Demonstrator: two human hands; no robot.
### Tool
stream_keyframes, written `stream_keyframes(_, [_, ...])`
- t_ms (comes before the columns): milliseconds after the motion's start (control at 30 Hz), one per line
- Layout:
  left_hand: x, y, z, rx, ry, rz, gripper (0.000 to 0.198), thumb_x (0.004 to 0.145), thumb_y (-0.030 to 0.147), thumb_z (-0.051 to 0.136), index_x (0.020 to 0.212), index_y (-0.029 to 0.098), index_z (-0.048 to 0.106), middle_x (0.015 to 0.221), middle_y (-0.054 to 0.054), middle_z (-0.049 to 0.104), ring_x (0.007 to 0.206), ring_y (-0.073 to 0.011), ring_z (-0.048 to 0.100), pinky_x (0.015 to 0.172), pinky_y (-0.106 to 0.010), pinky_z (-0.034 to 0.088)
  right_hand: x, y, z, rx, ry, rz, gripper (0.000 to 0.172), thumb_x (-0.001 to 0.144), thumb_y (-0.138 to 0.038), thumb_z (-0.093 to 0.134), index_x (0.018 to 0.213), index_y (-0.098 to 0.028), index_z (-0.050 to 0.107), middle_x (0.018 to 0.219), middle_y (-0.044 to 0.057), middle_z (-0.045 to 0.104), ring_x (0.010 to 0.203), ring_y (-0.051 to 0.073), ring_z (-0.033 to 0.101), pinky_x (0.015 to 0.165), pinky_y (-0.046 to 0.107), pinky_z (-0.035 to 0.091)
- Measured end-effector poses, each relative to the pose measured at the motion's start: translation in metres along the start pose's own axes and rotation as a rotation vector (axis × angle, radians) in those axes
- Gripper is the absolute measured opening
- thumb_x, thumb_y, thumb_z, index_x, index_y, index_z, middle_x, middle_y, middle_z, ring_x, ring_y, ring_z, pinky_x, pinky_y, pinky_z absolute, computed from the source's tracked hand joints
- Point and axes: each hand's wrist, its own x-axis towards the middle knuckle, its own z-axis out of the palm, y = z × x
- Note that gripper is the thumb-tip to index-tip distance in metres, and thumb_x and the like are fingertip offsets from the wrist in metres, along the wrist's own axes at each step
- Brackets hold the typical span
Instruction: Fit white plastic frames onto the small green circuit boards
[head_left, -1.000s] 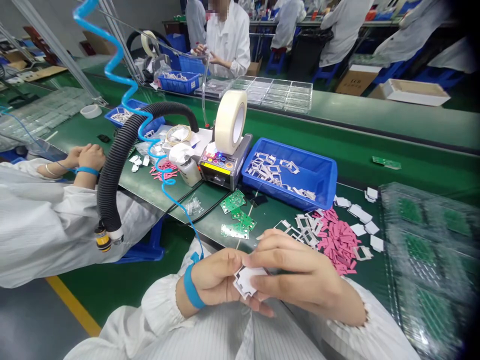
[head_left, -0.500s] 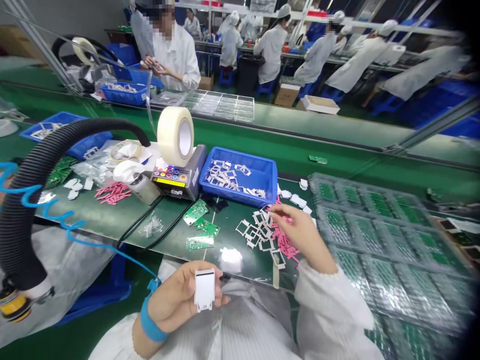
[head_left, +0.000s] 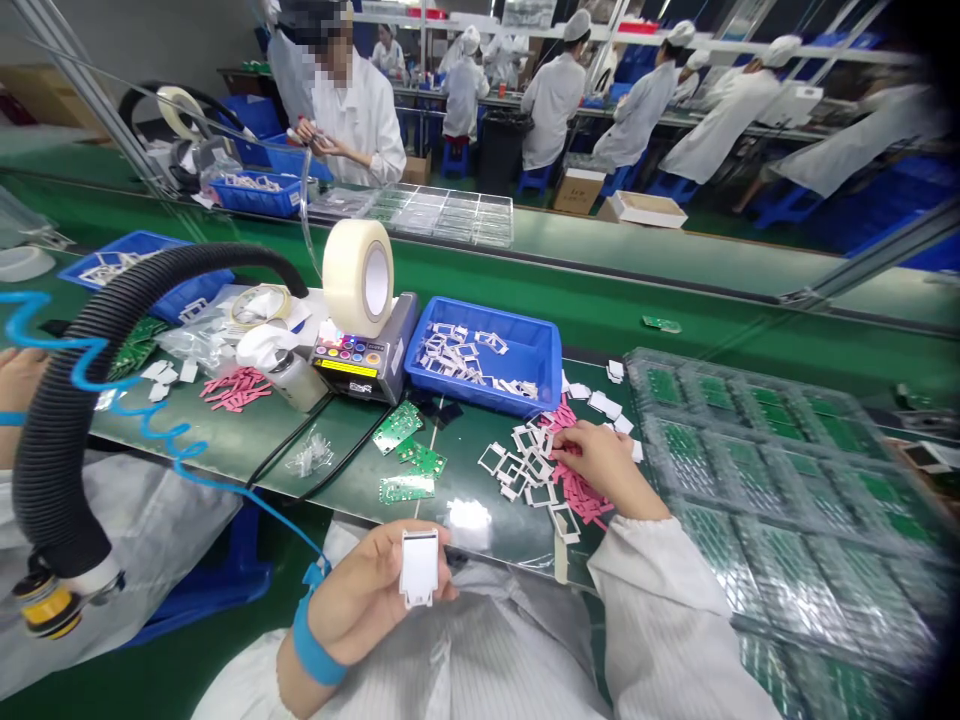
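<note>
Left hand: the person's left hand (head_left: 367, 590), bare with a blue wrist strap (head_left: 309, 640), is closed around a small white rectangular frame piece (head_left: 418, 568), pinching it between thumb and fingers, below and left of the landmark, a shallow blue plastic tray (head_left: 540, 350).

Right hand: the person's right hand (head_left: 607, 470) is curled just below the tray's front edge, its fingertips (head_left: 564, 437) down among a heap of pink foam strips (head_left: 581, 495). Whether they grip a strip is too hard to tell.

Loose parts: white rectangular frames (head_left: 525, 465) lie scattered just left of the pink foam strips, below the tray. More white frames (head_left: 450, 355) are heaped inside the tray.

Boards: green printed circuit boards (head_left: 397, 428) lie on the green workbench (head_left: 600, 325) left of the hands' work area, below the tray. A clear plastic blister tray of green boards (head_left: 772, 500) lies to the tray's lower right.

Equipment: a beige tape dispenser with a large roll of tape (head_left: 358, 278) stands just left of the tray. A black corrugated hose (head_left: 67, 470) arcs further left.

Others: a co-worker's hand (head_left: 19, 380) shows at the far left edge, well apart from the tray.
</note>
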Motion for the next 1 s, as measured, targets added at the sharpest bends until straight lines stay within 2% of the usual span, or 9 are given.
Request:
stream_keyframes(267, [0.000, 0.002, 0.000, 0.028, 0.033, 0.017, 0.041, 0.068, 0.039, 0.073, 0.099, 0.013, 0.069, 0.076, -0.006, 0.070, 0.069, -0.0149, 0.063, 0.074, -0.032, 0.049, 0.000, 0.002, 0.005, 0.004, 0.066, -0.174, 0.014, 0.075, -0.030, 0.058, 0.065, -0.024, 0.068, 0.082, 0.003, 0.069, 0.087, 0.025, 0.055, 0.085, 0.045, 0.027])
stream_keyframes(400, [-0.003, 0.005, 0.001, 0.046, 0.062, 0.057, 0.043, 0.067, 0.040, 0.074, 0.100, 0.013, 0.069, 0.075, -0.006, 0.070, 0.069, -0.0150, 0.063, 0.075, -0.032, 0.049, -0.002, -0.003, -0.006, 0.059, 0.183, -0.200, 0.023, 0.082, -0.032, 0.051, 0.068, -0.020, 0.065, 0.077, 0.006, 0.068, 0.074, 0.023, 0.057, 0.078, 0.042, 0.035])
stream_keyframes(467, [-0.004, 0.006, 0.003, 0.071, 0.081, 0.083, 0.043, 0.067, 0.041, 0.073, 0.100, 0.013, 0.069, 0.075, -0.006, 0.070, 0.070, -0.0158, 0.063, 0.075, -0.032, 0.048, -0.015, -0.023, -0.021, 0.151, 0.299, -0.210, 0.025, 0.086, -0.035, 0.048, 0.074, -0.020, 0.063, 0.078, 0.007, 0.067, 0.071, 0.022, 0.058, 0.071, 0.038, 0.039])
stream_keyframes(533, [-0.003, 0.008, 0.006, 0.099, 0.096, 0.100, 0.045, 0.067, 0.043, 0.074, 0.100, 0.013, 0.069, 0.075, -0.007, 0.070, 0.071, -0.0168, 0.064, 0.075, -0.032, 0.048, -0.035, -0.058, -0.040, 0.345, 0.439, -0.338, 0.019, 0.087, -0.035, 0.051, 0.077, -0.023, 0.061, 0.077, 0.004, 0.066, 0.073, 0.020, 0.058, 0.070, 0.035, 0.042])
stream_keyframes(567, [-0.003, 0.008, 0.007, 0.110, 0.105, 0.103, 0.046, 0.065, 0.043, 0.075, 0.100, 0.013, 0.069, 0.074, -0.007, 0.070, 0.072, -0.0170, 0.064, 0.074, -0.031, 0.047, -0.046, -0.079, -0.050, 0.462, 0.468, -0.486, 0.015, 0.087, -0.032, 0.054, 0.075, -0.024, 0.060, 0.072, 0.001, 0.064, 0.072, 0.019, 0.058, 0.073, 0.036, 0.042])
stream_keyframes(633, [-0.002, 0.009, 0.010, 0.119, 0.125, 0.104, 0.046, 0.063, 0.043, 0.077, 0.098, 0.014, 0.070, 0.075, -0.007, 0.071, 0.072, -0.0163, 0.065, 0.073, -0.029, 0.047, -0.066, -0.121, -0.065, 0.489, 0.471, -0.783, 0.008, 0.084, -0.028, 0.059, 0.077, -0.026, 0.060, 0.067, -0.002, 0.062, 0.071, 0.017, 0.056, 0.085, 0.041, 0.038])
stream_keyframes(733, [-0.003, 0.009, 0.012, 0.111, 0.143, 0.109, 0.042, 0.061, 0.040, 0.078, 0.094, 0.015, 0.071, 0.077, -0.005, 0.071, 0.071, -0.0138, 0.064, 0.071, -0.025, 0.047, -0.081, -0.167, -0.073, 0.378, 0.554, -0.887, 0.008, 0.082, -0.022, 0.062, 0.075, -0.025, 0.060, 0.064, -0.004, 0.062, 0.071, 0.016, 0.052, 0.100, 0.050, 0.022])
stream_keyframes(833, [-0.005, 0.010, 0.011, 0.124, 0.161, 0.141, 0.042, 0.061, 0.041, 0.078, 0.094, 0.015, 0.071, 0.077, -0.005, 0.070, 0.070, -0.0147, 0.063, 0.070, -0.027, 0.046, -0.082, -0.184, -0.068, 0.308, 0.581, -0.892, 0.012, 0.080, -0.014, 0.060, 0.072, -0.023, 0.059, 0.065, -0.004, 0.063, 0.074, 0.017, 0.050, 0.102, 0.053, 0.016])
stream_keyframes(1000, [-0.011, 0.016, 0.010, 0.246, 0.189, 0.197, 0.042, 0.061, 0.044, 0.077, 0.089, 0.014, 0.072, 0.069, -0.005, 0.066, 0.065, -0.0135, 0.057, 0.064, -0.025, 0.041, -0.072, -0.188, -0.063, 0.356, 0.544, -0.983, 0.016, 0.084, -0.015, 0.057, 0.071, -0.023, 0.059, 0.064, -0.004, 0.063, 0.076, 0.017, 0.049, 0.102, 0.054, 0.015])
